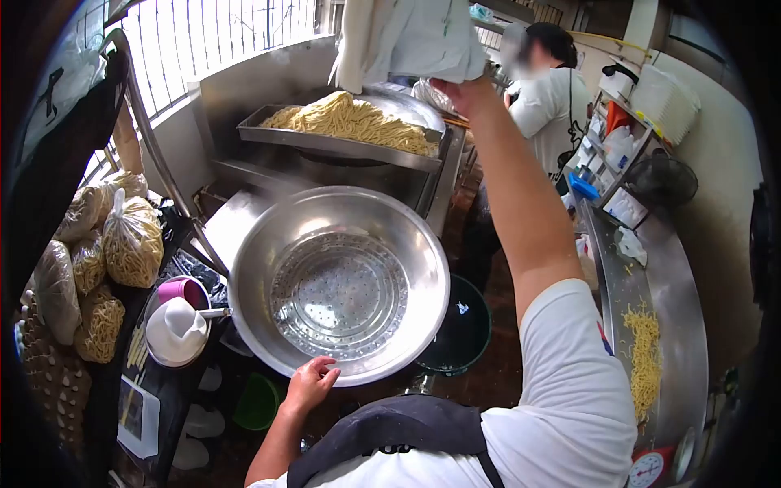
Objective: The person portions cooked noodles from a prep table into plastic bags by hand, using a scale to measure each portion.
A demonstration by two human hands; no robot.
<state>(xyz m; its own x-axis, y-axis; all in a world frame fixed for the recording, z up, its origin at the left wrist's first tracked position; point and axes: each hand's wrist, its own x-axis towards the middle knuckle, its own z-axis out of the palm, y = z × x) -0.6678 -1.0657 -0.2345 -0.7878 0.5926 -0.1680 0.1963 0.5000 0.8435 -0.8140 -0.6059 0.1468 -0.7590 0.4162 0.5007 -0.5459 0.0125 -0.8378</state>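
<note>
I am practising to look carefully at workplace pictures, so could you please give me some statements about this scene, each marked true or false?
1. Beyond the metal bowl, a tray holds a heap of noodles. True.
2. Both hands are deep inside the metal bowl. False: the left hand is at its near rim, and the right hand is raised at the white cloth.
3. The metal bowl is full of noodles. False: its bare bottom shows.
4. Bags of noodles are at the left. True.
5. The pink cup is right of the metal bowl. False: the pink cup is left of it.
6. A scale is at the bottom right. True.
</note>
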